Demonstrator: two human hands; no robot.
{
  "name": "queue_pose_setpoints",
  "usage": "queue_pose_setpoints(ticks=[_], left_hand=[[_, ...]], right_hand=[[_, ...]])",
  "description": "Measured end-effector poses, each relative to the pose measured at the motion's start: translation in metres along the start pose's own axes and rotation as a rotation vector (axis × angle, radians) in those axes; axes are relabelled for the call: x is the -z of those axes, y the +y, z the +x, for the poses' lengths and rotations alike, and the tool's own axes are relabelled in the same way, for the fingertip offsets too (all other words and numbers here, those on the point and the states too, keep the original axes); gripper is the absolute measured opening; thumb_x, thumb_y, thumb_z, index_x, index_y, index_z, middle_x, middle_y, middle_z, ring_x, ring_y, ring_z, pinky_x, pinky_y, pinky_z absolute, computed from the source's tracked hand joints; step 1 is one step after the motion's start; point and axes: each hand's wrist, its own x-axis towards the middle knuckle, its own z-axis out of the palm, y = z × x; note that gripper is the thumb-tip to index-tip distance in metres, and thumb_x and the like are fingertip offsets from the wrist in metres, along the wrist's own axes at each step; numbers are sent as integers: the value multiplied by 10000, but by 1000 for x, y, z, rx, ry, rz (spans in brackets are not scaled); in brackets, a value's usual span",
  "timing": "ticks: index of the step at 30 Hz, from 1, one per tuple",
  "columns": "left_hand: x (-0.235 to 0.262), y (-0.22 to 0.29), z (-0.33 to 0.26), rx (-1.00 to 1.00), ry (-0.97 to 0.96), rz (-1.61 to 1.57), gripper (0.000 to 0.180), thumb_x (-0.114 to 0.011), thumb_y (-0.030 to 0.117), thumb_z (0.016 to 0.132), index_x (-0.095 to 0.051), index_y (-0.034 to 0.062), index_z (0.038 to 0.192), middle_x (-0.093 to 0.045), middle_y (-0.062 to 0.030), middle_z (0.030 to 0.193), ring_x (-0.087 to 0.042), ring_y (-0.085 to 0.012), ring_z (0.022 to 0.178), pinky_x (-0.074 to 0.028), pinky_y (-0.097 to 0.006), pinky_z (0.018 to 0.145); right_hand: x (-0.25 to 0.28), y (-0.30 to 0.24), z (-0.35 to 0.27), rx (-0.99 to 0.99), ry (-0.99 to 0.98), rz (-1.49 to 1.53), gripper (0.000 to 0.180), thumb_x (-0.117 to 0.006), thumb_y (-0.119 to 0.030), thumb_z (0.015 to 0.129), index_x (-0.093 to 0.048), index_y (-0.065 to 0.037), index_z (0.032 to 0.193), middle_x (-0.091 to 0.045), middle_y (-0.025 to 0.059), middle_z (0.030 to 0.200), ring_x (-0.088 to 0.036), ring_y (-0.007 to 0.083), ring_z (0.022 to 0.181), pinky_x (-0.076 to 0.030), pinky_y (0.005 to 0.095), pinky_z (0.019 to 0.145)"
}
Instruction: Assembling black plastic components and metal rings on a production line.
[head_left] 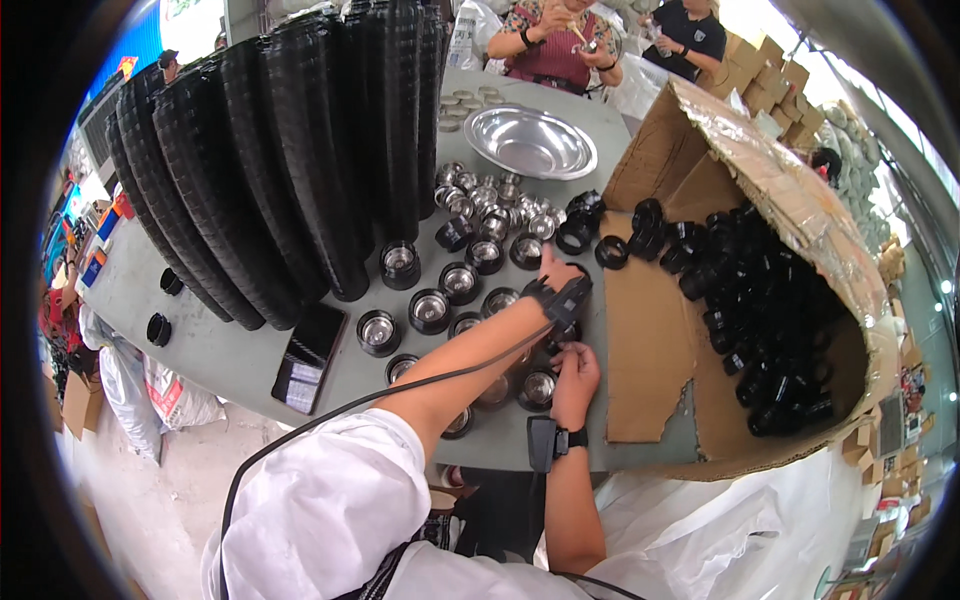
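My left hand (562,272) reaches across the table, a finger stretched out beside a silver metal cup seated in a black ring (528,251). Its other fingers are partly hidden by the back of the hand and the black wrist strap. Nearer to me, my right hand (577,378) has its fingers closed at a black ring (566,336), which is half hidden under my left wrist. Several cups in black rings (430,311) stand around my left forearm. Behind them lies a pile of loose silver cups (490,205).
Tall stacks of black rings (290,160) rise at the left, near a phone (310,358). An open cardboard box (650,370) full of black rings (765,300) lies at the right. Behind are a metal bowl (531,140) and two people (560,45). A cable crosses my left arm.
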Motion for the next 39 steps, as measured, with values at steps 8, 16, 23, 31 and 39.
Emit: queue_pose_setpoints(ticks=[8,16,23,31,39], left_hand=[[4,2,-19,-47,96,7,164,-573,170,757,-712,194,842,-628,-28,967,-542,-226,985,-284,-481,902],[6,7,-9,-15,51,74,139,-572,183,772,-701,176,825,-623,-27,961,-547,-216,978,-286,-458,869],[63,-4,-49,-109,327,-135,230,-610,305,773,-668,163,944,-634,-42,923,-555,-233,940,-328,-442,811],[256,37,-203,-736,399,-1401,132,-537,107,848,-626,10,834,-623,-56,825,-582,-185,737,-466,-282,697],[297,62,-277,-1329,232,-1925,140,-535,149,863,-618,52,804,-605,-33,826,-556,-186,739,-465,-329,692]], right_hand=[[4,0,0,9,23,11,122,-498,-105,908,-557,2,899,-564,21,716,-510,85,645,-418,226,599],[1,6,6,26,13,24,118,-495,-102,911,-553,0,901,-568,21,715,-508,80,637,-413,223,597],[3,5,4,30,-27,12,120,-500,-109,905,-555,-3,892,-565,13,713,-505,77,633,-400,221,585],[1,-23,-5,137,10,-104,128,-514,-134,899,-558,-14,896,-568,20,720,-510,75,656,-401,222,600],[11,10,8,49,-6,-121,138,-504,-133,906,-557,-6,915,-583,29,726,-517,80,657,-405,217,606]])
